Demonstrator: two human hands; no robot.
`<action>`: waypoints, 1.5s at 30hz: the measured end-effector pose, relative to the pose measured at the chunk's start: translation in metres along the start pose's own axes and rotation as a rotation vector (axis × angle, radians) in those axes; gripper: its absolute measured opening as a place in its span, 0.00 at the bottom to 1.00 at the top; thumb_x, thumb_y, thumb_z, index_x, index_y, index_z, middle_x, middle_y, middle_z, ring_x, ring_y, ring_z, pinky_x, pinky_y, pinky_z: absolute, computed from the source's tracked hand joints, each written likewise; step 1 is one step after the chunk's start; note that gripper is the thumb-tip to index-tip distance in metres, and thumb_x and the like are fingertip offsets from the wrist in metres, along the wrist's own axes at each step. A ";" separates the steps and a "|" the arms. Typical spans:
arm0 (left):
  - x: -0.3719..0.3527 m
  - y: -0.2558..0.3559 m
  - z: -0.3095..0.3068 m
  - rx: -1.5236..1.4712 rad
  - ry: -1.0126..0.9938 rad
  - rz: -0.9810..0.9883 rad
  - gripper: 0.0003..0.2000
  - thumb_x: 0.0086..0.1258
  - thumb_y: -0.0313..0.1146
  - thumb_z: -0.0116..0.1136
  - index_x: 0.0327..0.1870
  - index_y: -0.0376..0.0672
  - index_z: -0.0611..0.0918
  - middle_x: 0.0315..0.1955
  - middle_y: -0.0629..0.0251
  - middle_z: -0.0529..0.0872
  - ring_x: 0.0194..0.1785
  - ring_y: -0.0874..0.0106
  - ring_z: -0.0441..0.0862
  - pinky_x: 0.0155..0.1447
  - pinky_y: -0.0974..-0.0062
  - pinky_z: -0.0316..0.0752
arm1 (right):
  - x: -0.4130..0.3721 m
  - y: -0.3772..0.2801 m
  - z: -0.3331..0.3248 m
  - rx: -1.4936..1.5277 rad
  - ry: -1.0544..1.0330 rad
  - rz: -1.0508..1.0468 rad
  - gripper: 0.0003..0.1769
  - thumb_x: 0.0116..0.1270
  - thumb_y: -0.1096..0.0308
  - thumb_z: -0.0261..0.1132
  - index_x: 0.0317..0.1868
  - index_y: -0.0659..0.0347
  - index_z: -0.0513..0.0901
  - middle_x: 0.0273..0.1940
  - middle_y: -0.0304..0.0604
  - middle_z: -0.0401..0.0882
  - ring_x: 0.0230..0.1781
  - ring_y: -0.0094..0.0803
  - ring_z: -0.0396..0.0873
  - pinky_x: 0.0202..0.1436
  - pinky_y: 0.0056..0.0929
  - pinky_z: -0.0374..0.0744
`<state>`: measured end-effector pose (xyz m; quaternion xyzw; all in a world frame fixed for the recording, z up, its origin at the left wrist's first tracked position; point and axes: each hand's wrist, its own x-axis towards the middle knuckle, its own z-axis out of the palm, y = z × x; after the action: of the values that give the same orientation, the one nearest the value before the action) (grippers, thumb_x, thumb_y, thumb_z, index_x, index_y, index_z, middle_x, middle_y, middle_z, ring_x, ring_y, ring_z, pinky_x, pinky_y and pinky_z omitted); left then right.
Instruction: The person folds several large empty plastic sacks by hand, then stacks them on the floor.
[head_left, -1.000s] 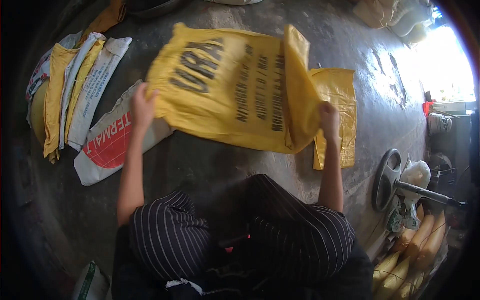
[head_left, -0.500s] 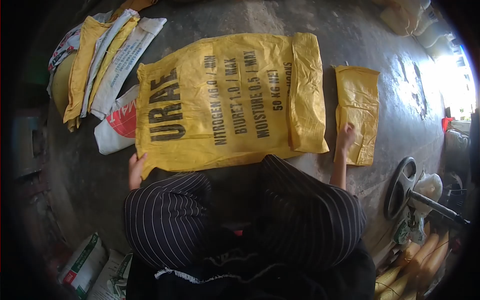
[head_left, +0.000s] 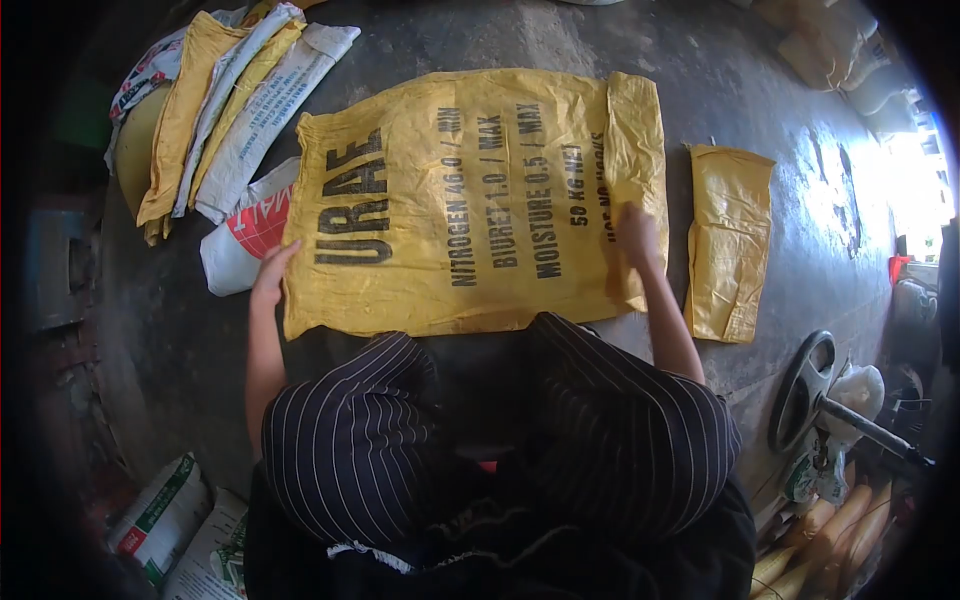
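A large yellow woven sack printed with black "URAE" lettering lies flat on the floor before my knees. Its right end is folded over into a flap. My left hand is at the sack's left edge, fingers closed on the border. My right hand is over the flap's inner edge, fingers curled against the material; its fingertips are partly hidden. Just right of the sack lies a folded yellow sack, apart from both hands.
Several folded sacks are piled at the upper left, beside a white sack with a red print. A steering wheel on a shaft stands at the right. More filled sacks sit at the lower left.
My right hand has moved left from the folded sack onto the large sack's flap. My left hand has slid up along the left edge. More lettering shows beside the flap.
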<state>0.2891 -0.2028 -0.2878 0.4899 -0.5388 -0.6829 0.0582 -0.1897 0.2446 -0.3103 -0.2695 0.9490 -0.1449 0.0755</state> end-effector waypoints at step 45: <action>-0.007 0.032 0.512 1.015 -0.448 0.435 0.37 0.66 0.33 0.48 0.71 0.31 0.44 0.50 0.40 0.77 0.52 0.56 0.79 0.56 0.63 0.74 | -0.058 0.031 0.051 0.958 0.124 0.344 0.25 0.70 0.51 0.56 0.53 0.67 0.72 0.50 0.49 0.73 0.48 0.33 0.72 0.51 0.30 0.71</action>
<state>-0.0967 0.1361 -0.2898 0.1789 -0.8850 -0.3991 -0.1599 -0.1443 0.2887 -0.3642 -0.0354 0.8094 -0.5648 0.1568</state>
